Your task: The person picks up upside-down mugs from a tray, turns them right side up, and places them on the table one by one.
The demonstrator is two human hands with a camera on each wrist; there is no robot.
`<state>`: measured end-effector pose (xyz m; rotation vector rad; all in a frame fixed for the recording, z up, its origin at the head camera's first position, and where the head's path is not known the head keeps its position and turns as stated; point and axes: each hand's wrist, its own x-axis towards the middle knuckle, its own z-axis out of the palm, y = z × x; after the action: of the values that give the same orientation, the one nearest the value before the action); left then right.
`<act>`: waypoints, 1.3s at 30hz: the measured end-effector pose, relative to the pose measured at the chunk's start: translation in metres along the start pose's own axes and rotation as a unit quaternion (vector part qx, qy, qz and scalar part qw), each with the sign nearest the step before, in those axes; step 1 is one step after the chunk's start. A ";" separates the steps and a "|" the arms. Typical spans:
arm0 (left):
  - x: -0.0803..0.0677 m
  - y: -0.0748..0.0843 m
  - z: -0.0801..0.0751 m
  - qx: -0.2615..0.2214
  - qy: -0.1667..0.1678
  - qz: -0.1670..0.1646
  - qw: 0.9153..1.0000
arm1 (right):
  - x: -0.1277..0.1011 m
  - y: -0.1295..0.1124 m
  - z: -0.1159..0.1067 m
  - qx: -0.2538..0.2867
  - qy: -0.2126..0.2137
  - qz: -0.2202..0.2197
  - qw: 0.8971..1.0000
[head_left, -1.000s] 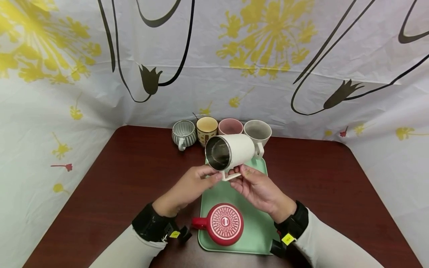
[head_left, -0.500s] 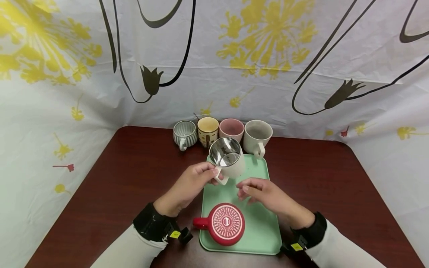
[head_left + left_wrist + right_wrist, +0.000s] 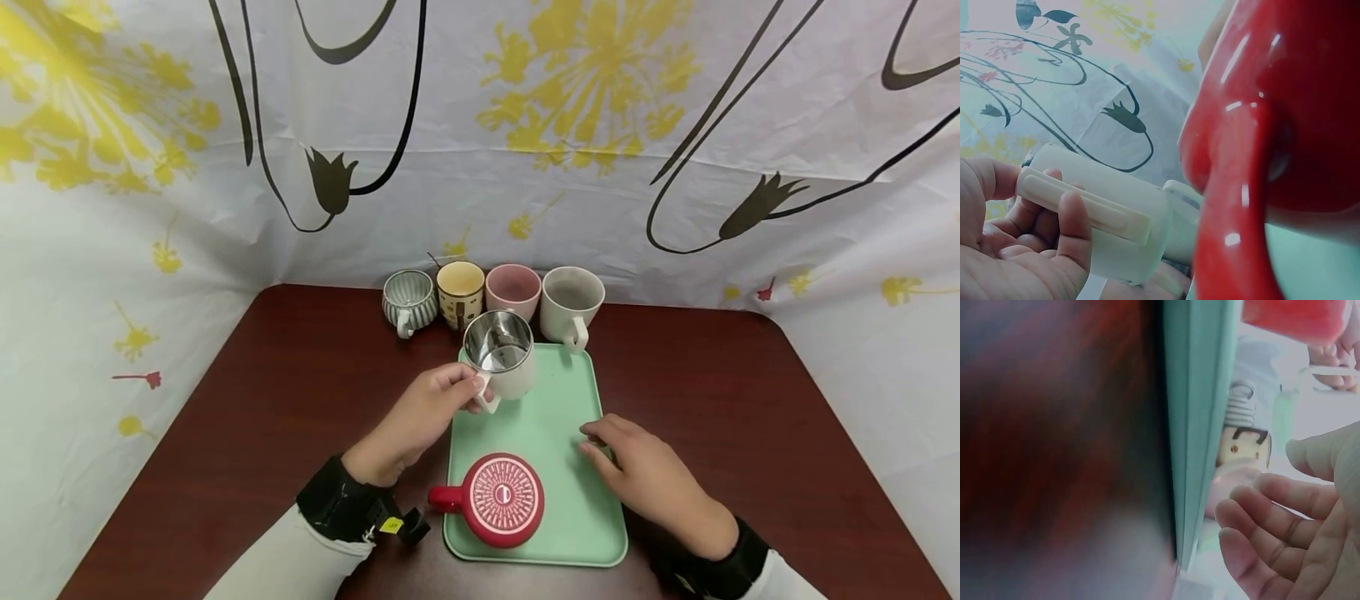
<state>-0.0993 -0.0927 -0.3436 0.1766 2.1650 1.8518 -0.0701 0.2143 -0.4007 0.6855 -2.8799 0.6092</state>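
My left hand grips the handle of a white mug with a steel inside, holding it upright at the far left of a green tray. In the left wrist view the fingers curl round the white handle. A red mug stands upside down at the tray's near end; it fills the left wrist view as a red body. My right hand rests with loose fingers over the tray's right edge, holding nothing. The right wrist view shows its fingers beside the tray rim.
Four mugs stand in a row at the table's back edge: a grey ribbed one, a yellow one, a pink one and a white one. A flowered cloth walls in the dark red table.
The white mug went from tilted on its side in both hands to upright, held by my left hand alone. My right hand let go and moved down to the tray's right edge.
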 end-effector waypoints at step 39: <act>0.124 0.095 0.119 0.033 -0.028 0.053 0.998 | -0.030 0.038 -0.027 -0.055 -0.029 0.017 0.998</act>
<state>-0.1907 0.0704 -0.2832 0.3590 2.2196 1.8085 -0.0603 0.2683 -0.3958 0.6509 -2.9573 0.4366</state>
